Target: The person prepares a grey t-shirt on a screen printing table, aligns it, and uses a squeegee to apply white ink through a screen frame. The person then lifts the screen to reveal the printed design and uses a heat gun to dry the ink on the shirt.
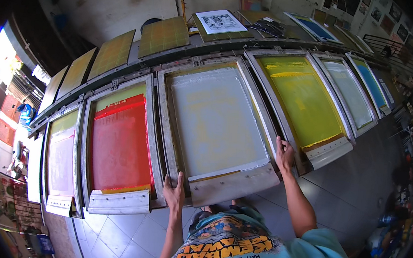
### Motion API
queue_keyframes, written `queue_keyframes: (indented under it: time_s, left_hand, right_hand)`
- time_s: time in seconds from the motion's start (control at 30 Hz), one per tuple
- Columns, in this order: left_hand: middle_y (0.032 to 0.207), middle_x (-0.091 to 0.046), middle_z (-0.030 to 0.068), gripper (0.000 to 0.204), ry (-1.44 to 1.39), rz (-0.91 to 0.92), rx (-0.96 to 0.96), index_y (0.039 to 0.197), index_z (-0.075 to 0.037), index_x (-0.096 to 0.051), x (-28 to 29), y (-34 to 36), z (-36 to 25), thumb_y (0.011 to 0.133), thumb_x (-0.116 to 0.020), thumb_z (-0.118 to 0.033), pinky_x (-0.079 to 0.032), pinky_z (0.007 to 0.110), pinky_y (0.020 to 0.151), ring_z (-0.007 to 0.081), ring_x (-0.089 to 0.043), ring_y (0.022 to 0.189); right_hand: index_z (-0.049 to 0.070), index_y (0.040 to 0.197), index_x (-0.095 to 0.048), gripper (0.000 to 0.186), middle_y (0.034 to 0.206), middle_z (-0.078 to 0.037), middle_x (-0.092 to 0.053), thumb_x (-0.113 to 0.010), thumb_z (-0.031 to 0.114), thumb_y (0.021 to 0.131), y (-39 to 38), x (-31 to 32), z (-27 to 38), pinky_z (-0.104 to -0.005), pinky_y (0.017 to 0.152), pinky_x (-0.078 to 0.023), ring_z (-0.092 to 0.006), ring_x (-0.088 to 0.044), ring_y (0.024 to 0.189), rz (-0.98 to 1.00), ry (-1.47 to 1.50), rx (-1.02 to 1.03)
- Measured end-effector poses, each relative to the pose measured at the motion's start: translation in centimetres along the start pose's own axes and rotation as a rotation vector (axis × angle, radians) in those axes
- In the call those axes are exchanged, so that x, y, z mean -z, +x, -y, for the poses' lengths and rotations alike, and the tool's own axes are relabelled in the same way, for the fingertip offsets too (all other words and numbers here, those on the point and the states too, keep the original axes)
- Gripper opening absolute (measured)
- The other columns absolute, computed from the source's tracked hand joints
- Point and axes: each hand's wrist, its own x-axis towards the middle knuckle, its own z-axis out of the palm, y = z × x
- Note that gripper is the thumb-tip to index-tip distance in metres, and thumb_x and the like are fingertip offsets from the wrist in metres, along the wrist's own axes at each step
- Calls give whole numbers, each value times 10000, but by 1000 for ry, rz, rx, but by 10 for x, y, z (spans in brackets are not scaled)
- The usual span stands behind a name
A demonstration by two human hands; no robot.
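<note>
A silk-screen printing frame (220, 110) lies right before me, its mesh coated with pale grey ink inside a metal rim. My left hand (175, 192) grips the near end of its left rail, thumb on the inner side. At the near right corner my right hand (285, 155) is closed around the other rail, with some fingers hidden behind the metal. Between the two hands a broad squeegee (233, 183) with a row of rivets rests across the frame's near end.
To the left is a frame with red ink (121, 146); beyond it stands one with pale pink ink (61, 158). Rightward are a yellow-green one (302, 98) and further frames. Brown printing boards (163, 36) line the far side, one bearing a printed white sheet (220, 22).
</note>
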Motion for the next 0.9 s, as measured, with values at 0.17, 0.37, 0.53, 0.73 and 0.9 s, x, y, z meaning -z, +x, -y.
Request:
queue_keyframes:
  time_s: [0.17,0.37,0.53,0.73,0.9]
  left_hand:
    - [1289,-582,367,960,-47,58,10,1367,209,-429,0,-4,-26,866,-718,-557,-419,390,1065,381,-571,1255]
    - [1237,-623,342,935,-15,56,11,1363,210,-435,5,-6,-38,875,-719,-534,-438,375,1032,347,-620,1173]
    - [1209,-648,302,904,-108,41,-82,1391,206,-397,-2,-8,-34,892,-737,-466,-437,364,1033,310,-631,1124]
    - [1304,-569,221,752,-201,82,-112,1453,144,-352,-3,-17,-35,943,-726,-265,-433,312,1009,232,-562,1154]
    - [1579,-338,243,649,-174,186,-453,1468,60,-421,-35,-52,-116,960,-682,-249,-223,460,1202,311,-311,1477]
  right_hand:
    - [-57,1124,-690,736,1116,-276,-692,-590,639,908,11,-1,-17,-430,958,-494,-408,-650,1098,15,-15,-14]
    - [-49,1091,-707,747,1090,-271,-700,-590,662,893,3,-5,-5,-416,976,-483,-392,-652,1097,-17,-85,55]
    - [-42,1109,-715,748,1086,-269,-704,-582,662,894,0,4,11,-419,963,-496,-390,-661,1087,46,-165,43]
    - [-19,1241,-659,694,1168,-261,-681,-634,582,896,-22,16,26,-428,981,-503,-397,-652,1118,66,-267,79]
    - [13,1271,-634,527,1337,-235,-601,-731,365,892,-66,53,17,-426,1044,-460,-383,-585,1221,-80,-57,273]
